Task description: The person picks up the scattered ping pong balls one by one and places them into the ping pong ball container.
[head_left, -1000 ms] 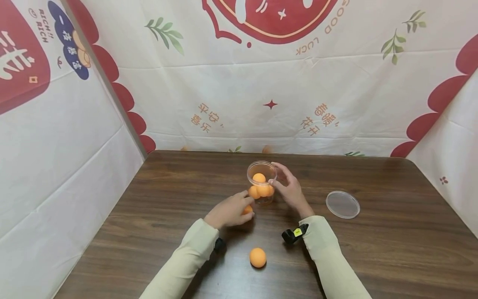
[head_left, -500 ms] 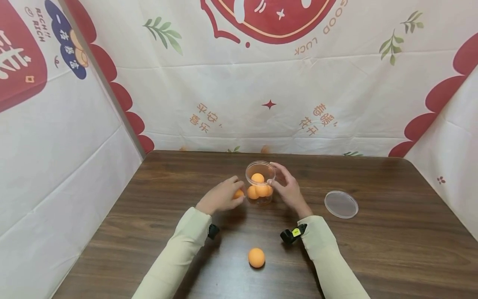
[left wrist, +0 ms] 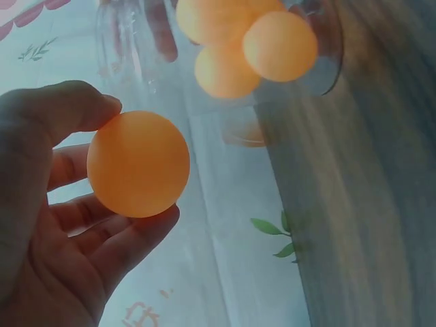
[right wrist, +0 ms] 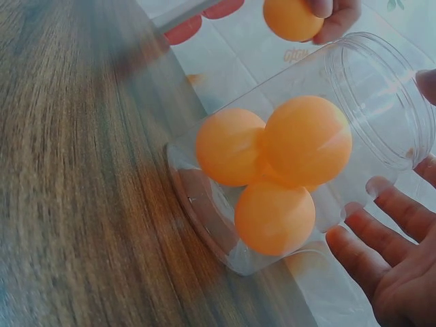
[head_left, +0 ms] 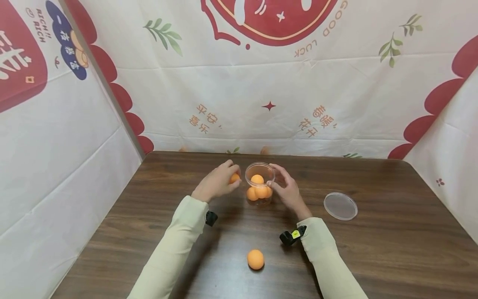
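A clear plastic jar stands upright on the table with several orange ping-pong balls inside. My right hand holds it at the right, thumb and fingers spread around its upper part by the rim. Just left of the rim, my left hand pinches another orange ping-pong ball between thumb and fingertips, raised off the table. One more loose ping-pong ball lies nearer the front of the table.
A round clear lid lies flat on the brown wooden table, right of the jar. Behind the table hangs a white printed cloth, and a similar cloth covers the left side.
My left hand has lifted its ping-pong ball from low beside the jar, moving left and up to rim height. My right hand keeps its hold on the jar.
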A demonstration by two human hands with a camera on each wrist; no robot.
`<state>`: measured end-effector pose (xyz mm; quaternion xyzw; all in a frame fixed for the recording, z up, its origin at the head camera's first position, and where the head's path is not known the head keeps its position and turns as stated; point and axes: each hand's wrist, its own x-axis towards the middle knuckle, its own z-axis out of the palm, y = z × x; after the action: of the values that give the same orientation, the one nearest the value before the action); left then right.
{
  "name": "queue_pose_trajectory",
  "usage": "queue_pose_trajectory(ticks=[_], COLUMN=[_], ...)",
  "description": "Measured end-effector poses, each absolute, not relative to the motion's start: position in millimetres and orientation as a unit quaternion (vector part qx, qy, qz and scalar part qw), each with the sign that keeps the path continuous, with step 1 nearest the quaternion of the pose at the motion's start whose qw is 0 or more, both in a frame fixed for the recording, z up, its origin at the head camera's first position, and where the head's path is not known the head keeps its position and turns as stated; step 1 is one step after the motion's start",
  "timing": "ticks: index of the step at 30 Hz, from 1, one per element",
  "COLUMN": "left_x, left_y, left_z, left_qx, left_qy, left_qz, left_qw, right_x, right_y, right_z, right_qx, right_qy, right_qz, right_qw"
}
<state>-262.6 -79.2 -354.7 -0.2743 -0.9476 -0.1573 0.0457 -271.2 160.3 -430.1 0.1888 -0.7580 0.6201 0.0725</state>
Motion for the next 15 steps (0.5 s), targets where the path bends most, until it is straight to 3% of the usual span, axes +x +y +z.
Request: queue_pose_trajectory(ticks=[15], left_x=[-272.2], left_y=[-67.5], left_z=[-338.0], left_qx=[-0.299], left_qy=[-0.933], left_qz=[-0.178], left_qw=[0.09], right_x=[-270.4], right_y=[160.9], right_z=[-430.4], right_qx=[0.185], right_qy=[-0.757], right_qz=[0.623], right_qw=[0.066])
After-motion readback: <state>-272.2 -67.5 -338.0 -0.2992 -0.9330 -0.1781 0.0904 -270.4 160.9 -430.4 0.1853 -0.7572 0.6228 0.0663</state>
